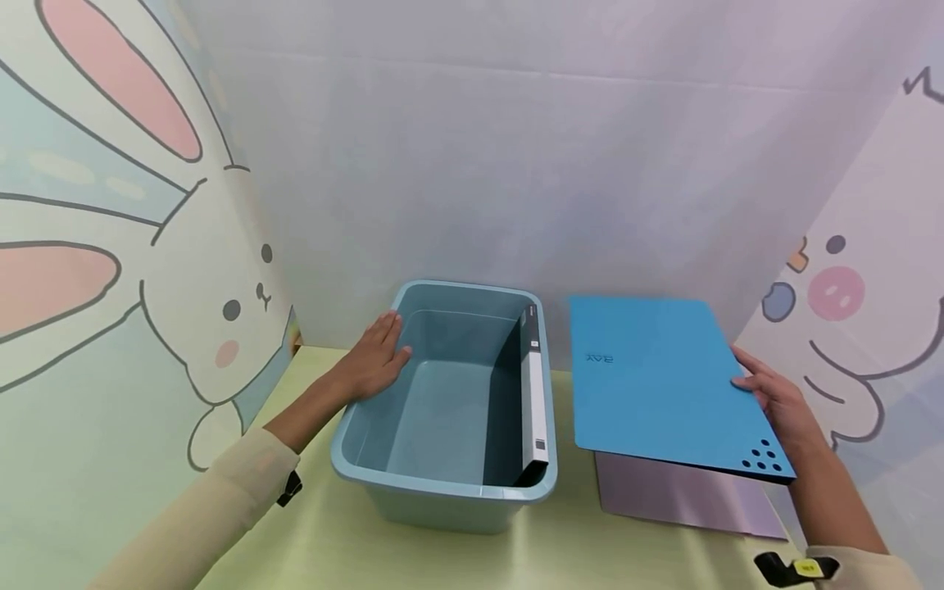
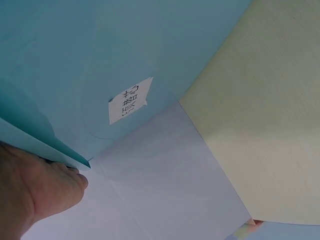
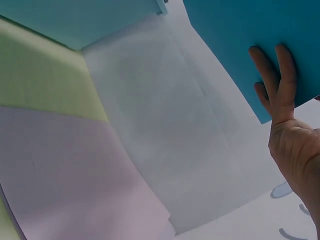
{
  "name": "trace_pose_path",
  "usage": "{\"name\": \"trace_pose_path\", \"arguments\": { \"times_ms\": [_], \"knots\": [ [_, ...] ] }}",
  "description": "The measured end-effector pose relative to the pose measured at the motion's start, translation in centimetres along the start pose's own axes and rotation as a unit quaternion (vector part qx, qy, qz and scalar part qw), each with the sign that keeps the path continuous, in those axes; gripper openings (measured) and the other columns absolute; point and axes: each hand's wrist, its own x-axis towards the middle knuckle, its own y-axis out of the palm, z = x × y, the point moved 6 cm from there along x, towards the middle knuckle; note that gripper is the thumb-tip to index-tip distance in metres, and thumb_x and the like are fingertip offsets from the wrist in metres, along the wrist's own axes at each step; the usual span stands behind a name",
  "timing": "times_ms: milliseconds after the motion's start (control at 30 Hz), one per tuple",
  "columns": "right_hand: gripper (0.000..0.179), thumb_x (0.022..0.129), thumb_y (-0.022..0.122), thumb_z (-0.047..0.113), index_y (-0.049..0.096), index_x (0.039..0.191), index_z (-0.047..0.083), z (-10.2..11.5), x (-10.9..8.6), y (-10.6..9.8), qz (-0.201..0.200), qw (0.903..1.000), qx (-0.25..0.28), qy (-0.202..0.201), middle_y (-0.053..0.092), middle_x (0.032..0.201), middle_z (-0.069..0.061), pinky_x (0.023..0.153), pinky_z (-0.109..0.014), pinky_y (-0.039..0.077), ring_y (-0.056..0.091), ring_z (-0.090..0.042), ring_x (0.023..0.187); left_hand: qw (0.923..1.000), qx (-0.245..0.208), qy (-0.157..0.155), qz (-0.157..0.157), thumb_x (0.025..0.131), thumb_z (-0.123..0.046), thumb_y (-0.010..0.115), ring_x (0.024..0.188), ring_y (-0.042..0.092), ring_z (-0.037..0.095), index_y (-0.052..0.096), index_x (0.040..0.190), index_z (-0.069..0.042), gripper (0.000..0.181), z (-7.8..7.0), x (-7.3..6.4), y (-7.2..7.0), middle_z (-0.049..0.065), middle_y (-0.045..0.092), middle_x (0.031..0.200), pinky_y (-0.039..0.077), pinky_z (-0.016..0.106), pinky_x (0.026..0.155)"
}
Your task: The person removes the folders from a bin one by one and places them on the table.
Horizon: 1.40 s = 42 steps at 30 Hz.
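A pale blue plastic tub (image 1: 450,471) stands on the table. My left hand (image 1: 376,360) rests on its left rim with fingers fairly straight, the thumb toward the inside; in the left wrist view the same hand (image 2: 42,187) lies against the rim. My right hand (image 1: 778,401) grips a bright blue file folder (image 1: 656,369) by its right edge, thumb on top; in the right wrist view, fingers (image 3: 287,75) spread under it. The folder has small lettering and several dark dots in one corner. Under it, a lilac folder (image 1: 678,492) lies on the table.
A black-and-white binder or box (image 1: 534,393) stands on edge along the tub's right wall. A handwritten label (image 2: 131,101) is stuck on the tub's outside. The yellow-green table (image 1: 310,533) backs onto a pale curtain (image 1: 472,164), with cartoon-printed walls on both sides.
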Motion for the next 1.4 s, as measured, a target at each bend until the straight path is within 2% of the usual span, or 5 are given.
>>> {"name": "trace_pose_path", "arguments": {
  "times_ms": [300, 567, 667, 933, 1400],
  "knots": [
    [0.062, 0.120, 0.035, 0.003, 0.069, 0.154, 0.041, -2.0, 0.1, -2.0, 0.003, 0.9999, 0.008, 0.005, 0.082, 0.139, 0.005, 0.078, -0.031, 0.071, 0.085, -0.008, 0.096, 1.0000, 0.003, -0.001, -0.001, 0.123, -0.031, 0.036, 0.175, 0.006, 0.055, 0.014, 0.173, 0.016, 0.073, 0.0, 0.0, 0.1, 0.035, 0.009, 0.186, 0.008, 0.068, 0.143],
    [0.065, 0.120, 0.046, 0.008, 0.036, 0.178, 0.036, -5.1, 0.2, -3.3, -0.033, 0.9914, -0.126, -0.009, -0.011, 0.190, 0.015, 0.131, -0.006, 0.010, 0.003, 0.004, 0.170, 1.0000, -0.001, -0.003, 0.004, 0.123, -0.030, 0.037, 0.176, 0.004, 0.054, 0.012, 0.173, 0.016, 0.073, 0.0, 0.0, 0.0, 0.034, 0.007, 0.186, 0.006, 0.067, 0.143],
    [0.067, 0.119, 0.046, 0.004, 0.037, 0.177, 0.035, -6.0, 0.3, -3.1, -0.014, 0.9949, -0.100, 0.003, -0.030, 0.186, 0.012, 0.124, -0.004, 0.034, 0.011, 0.006, 0.169, 1.0000, -0.002, -0.004, 0.004, 0.123, -0.030, 0.037, 0.176, 0.004, 0.054, 0.012, 0.173, 0.016, 0.073, -0.1, -0.1, -0.1, 0.035, 0.007, 0.186, 0.007, 0.068, 0.143],
    [0.067, 0.117, 0.044, -0.005, 0.054, 0.167, 0.038, -8.2, 0.5, -2.7, 0.036, 0.9982, -0.042, 0.024, 0.069, 0.141, 0.010, 0.085, -0.021, 0.067, 0.081, -0.006, 0.104, 1.0000, -0.005, -0.001, 0.000, 0.123, -0.030, 0.037, 0.175, 0.006, 0.055, 0.013, 0.173, 0.017, 0.073, -0.2, -0.1, -0.1, 0.035, 0.009, 0.186, 0.008, 0.068, 0.143],
    [0.074, 0.120, 0.051, 0.014, 0.017, 0.183, 0.034, -12.5, 0.6, -4.5, -0.007, 0.9795, -0.169, 0.110, 0.077, 0.129, 0.023, 0.088, -0.033, 0.069, 0.079, -0.010, 0.102, 1.0000, -0.002, -0.002, 0.001, 0.123, -0.030, 0.037, 0.175, 0.006, 0.056, 0.012, 0.173, 0.017, 0.073, -0.1, -0.1, -0.1, 0.035, 0.008, 0.186, 0.008, 0.069, 0.143]
  ]
}}
